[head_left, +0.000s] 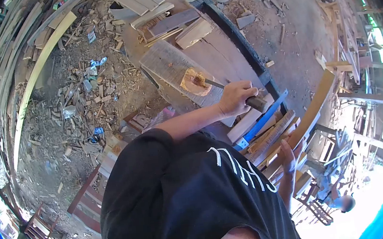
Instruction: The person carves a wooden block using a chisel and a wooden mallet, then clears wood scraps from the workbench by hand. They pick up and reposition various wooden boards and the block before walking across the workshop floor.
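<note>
Bright, even daylight falls on the bench point(222, 59) and the ground point(66, 100), with only soft shadows, and the left hand point(236, 98) is sharp. The lower right burns out to white and blue glare; the fisheye lens bends planks point(39, 66) near the black rim.

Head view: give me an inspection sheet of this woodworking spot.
Surface: weathered plank bench with a dark edge frame.
Job's things: chisel, tip in the pale carved hollow of a grey board.
Clutter: offcuts on the bench; blue bar among stacked timber.
Grips: left hand shut on the chisel handle; right hand against a curved wooden piece, hold unclear.
Cables: nothing seen.
Surroundings: chips and scraps on the dirt floor; long planks piled at the image's left.
</note>
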`<state>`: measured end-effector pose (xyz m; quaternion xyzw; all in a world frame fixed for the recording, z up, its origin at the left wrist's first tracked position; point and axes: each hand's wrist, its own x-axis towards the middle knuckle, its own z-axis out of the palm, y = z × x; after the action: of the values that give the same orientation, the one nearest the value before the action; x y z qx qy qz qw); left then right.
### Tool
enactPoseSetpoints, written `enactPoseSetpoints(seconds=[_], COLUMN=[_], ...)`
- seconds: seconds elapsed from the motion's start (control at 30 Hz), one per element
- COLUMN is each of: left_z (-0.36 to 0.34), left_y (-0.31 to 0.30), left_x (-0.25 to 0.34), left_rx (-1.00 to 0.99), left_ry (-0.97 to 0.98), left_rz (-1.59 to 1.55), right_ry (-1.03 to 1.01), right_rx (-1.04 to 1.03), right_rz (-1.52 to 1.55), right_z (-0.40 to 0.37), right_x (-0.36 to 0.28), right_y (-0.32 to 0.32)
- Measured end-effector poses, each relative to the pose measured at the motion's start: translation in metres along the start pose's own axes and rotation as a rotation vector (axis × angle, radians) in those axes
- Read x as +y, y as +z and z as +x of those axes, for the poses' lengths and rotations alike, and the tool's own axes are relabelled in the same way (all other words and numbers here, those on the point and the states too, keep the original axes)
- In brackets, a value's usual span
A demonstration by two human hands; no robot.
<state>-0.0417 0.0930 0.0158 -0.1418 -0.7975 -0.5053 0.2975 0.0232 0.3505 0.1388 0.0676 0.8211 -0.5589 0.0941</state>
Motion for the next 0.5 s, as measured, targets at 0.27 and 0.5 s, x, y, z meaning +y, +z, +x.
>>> enactPoseSetpoints(seconds=[0.27, 0.5], left_z=[0.0, 0.004], left_y=[-0.006, -0.01], left_x=[-0.001, -0.002], left_rx=[0.034, 0.071], left_ry=[-0.007, -0.064], left_rz=[-0.019, -0.077], right_ry=[-0.367, -0.263], right_rx=[0.153, -0.238], right_rz=[0.012, -0.625], right_z=[-0.008, -0.007], right_x=[-0.05, -0.006], right_y=[-0.003, 0.051])
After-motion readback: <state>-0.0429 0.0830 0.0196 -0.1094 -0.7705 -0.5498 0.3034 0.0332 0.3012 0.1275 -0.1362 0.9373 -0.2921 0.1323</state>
